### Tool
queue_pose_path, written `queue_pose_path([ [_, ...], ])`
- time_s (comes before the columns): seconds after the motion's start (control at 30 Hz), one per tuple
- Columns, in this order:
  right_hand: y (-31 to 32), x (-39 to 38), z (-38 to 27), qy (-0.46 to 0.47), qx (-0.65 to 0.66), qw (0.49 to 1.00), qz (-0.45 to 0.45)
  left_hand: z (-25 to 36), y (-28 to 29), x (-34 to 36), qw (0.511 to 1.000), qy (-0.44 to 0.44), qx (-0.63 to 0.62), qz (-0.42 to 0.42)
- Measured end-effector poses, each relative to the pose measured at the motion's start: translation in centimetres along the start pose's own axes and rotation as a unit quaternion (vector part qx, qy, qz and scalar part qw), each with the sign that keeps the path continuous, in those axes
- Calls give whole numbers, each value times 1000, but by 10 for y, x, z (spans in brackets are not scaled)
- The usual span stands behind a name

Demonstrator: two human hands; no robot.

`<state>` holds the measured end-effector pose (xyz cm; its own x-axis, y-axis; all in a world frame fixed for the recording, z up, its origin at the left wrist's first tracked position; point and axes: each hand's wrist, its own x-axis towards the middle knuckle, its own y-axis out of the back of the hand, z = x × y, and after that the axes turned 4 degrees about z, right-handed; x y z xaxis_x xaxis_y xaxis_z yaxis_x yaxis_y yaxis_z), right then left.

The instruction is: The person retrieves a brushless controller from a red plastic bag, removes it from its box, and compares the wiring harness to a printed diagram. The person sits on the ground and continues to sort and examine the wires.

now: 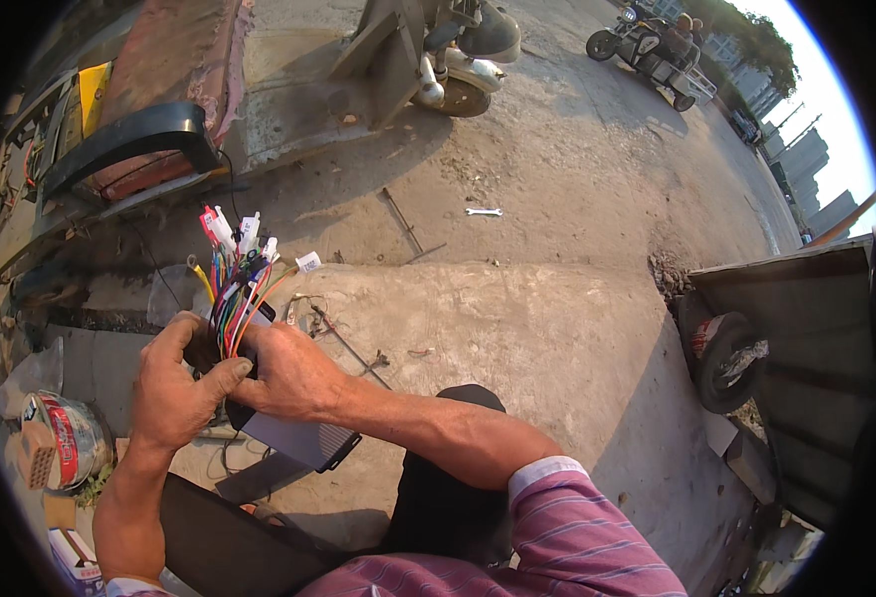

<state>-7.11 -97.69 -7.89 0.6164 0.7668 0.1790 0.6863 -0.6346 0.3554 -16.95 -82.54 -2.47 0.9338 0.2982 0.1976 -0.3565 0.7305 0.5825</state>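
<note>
A thick bundle of coloured wires [231,310] stands up between my hands, its far ends fanning out into white and red plug connectors [249,235] with paper-like tags. My left hand [171,383] is closed around the bundle's left side, thumb pressed toward the wires. From the other side my right hand [287,370] closes on the bundle's base, its fingertips partly hidden. Below it sits a silver ribbed metal box [298,440] with dark end caps, resembling a motor controller. The wires appear to come from this box, though my hands cover the joint.
An open-end wrench [484,211] and a thin metal rod [403,221] lie on the ground ahead. At left stand a paint-spattered bucket [90,443] and a brick [36,455]. A scooter wheel [455,97] is beyond; a tire [728,364] is at right. People ride a three-wheeler [647,50].
</note>
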Motion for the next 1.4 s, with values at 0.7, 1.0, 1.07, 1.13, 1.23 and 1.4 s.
queue_pose_path([
  [0.7, 22, 6, -13, -91, 24, 996, -2, -20, -3, 3, 977, 39, -199, 59],
  [1.0, 14, 4, 1, -38, 14, 999, 1, -17, 1, 5, 966, 62, -247, 48],
  [1.07, 9, 4, 4, 0, 13, 1000, 23, -17, 3, 3, 977, 30, -210, 37],
  [1.13, 7, 3, 5, 25, -1, 999, 20, -18, 5, 3, 981, 17, -193, 32],
  [1.23, 5, 3, 1, 5, -15, 1000, -3, -19, 6, 4, 977, 36, -209, 35],
  [1.4, 10, 3, -6, -27, -21, 999, -11, -23, 10, 5, 981, 58, -174, 60],
])
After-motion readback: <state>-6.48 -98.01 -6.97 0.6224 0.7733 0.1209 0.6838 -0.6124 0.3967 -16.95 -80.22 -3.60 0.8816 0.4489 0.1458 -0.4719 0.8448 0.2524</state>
